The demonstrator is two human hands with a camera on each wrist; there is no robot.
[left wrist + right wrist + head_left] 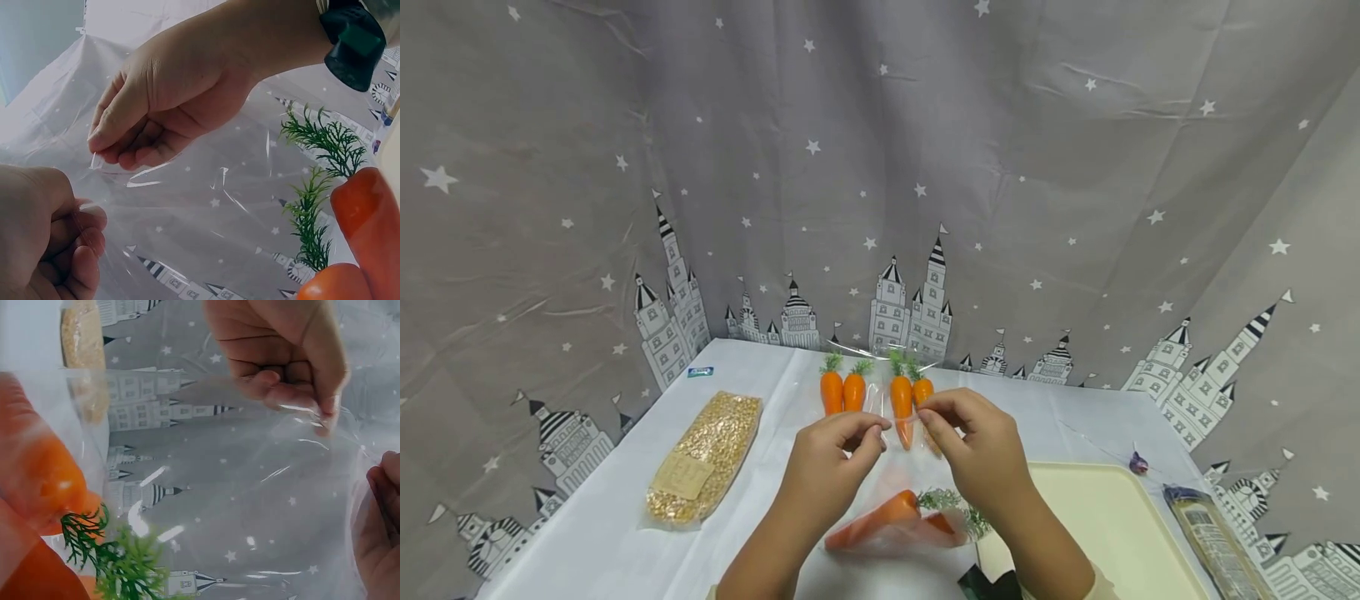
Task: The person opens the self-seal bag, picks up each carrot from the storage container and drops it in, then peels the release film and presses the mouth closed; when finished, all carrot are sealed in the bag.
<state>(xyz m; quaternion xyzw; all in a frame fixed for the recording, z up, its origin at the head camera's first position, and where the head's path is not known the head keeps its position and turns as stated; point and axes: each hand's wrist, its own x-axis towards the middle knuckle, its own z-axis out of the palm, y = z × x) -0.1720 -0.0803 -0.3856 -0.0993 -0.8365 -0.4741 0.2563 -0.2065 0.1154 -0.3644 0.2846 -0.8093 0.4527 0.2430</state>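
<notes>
My left hand (829,458) and right hand (981,454) are close together over the table, each pinching the edge of a clear plastic bag (206,194) between thumb and fingers. The film spreads between them in both wrist views. Toward the table's front, below the hands, lie orange carrots (880,521) with green tops, seen through clear film. These carrots (47,469) also show at the left of the right wrist view. Beyond the hands, more carrots (831,392) lie in pairs in clear plastic; my right fingers partly cover one of them.
A pack of yellow kernels (715,454) with a paper label lies at the left, a small blue packet (700,372) behind it. On the right are a cream tray (1097,517), a small purple item (1138,463) and a long clear-fronted package (1213,537). A patterned grey curtain hangs behind.
</notes>
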